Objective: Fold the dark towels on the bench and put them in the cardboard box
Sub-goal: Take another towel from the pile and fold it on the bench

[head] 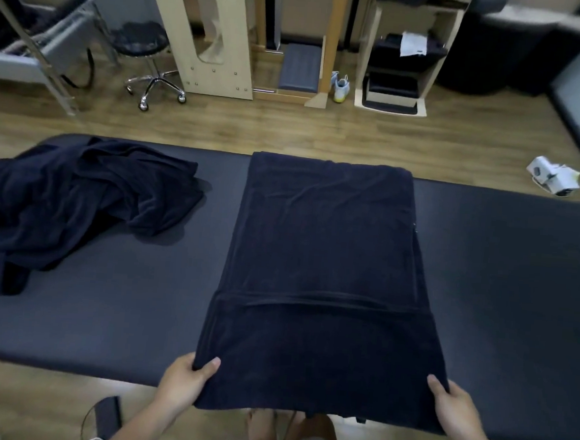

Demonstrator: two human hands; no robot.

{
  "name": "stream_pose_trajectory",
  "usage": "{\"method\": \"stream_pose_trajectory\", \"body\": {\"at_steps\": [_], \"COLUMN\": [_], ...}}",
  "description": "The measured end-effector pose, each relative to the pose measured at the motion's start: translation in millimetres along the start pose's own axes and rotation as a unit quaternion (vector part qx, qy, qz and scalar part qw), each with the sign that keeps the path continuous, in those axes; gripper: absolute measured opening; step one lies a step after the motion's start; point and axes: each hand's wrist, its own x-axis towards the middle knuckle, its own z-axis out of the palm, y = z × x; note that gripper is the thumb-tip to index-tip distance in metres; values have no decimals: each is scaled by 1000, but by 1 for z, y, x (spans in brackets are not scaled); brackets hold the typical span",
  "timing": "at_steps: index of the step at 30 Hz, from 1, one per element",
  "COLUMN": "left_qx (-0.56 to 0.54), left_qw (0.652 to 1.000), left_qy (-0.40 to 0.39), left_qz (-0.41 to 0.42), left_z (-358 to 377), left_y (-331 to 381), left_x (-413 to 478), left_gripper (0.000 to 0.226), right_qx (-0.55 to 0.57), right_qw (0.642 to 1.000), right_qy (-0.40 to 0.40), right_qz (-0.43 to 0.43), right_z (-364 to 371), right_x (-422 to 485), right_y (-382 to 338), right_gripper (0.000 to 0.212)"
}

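A dark navy towel (323, 256) lies partly folded as a long rectangle across the black padded bench (500, 286), its near end hanging over the front edge. My left hand (184, 379) grips the towel's near left corner with the thumb on top. At the near right corner my right hand (454, 408) holds the towel the same way. A second dark towel (77, 201) lies crumpled in a heap on the bench's left side. No cardboard box is in view.
Beyond the bench is a wooden floor with a wheeled stool (146, 51), light wooden furniture (209, 35) and a shelf unit (395, 72). White packaging (554, 174) lies on the floor at right. A dark flat object (108, 416) sits by my feet.
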Motion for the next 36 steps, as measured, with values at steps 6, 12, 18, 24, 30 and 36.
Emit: {"method": "stream_pose_trajectory", "body": {"at_steps": [6,12,18,24,30,36], "left_qx": [16,104,-5,78,-10,-36], "left_qw": [999,991,999,993,993,998], "left_qy": [11,56,43,87,83,31], "left_qz": [-42,-63,13,-5,-79,-43], "left_z": [4,-9,-5,-3,-6,-7], "left_y": [-8,25,52,21,-11,17], "left_x": [1,5,33,11,0,13], "left_gripper": [24,64,24,38,39,37], "right_qx": [-13,-15,-7,24,13,20], "right_qw": [999,997,1000,998,992,999], "right_qy": [5,-46,-16,51,123,36], "right_qz": [33,65,-3,5,-15,9], "right_z": [3,-4,-11,0,8,-2], "right_x": [-1,17,28,17,-10,1], "right_y": [10,-12,-30,-17,-8,-12], "right_gripper": [44,73,44,50,41,52]}}
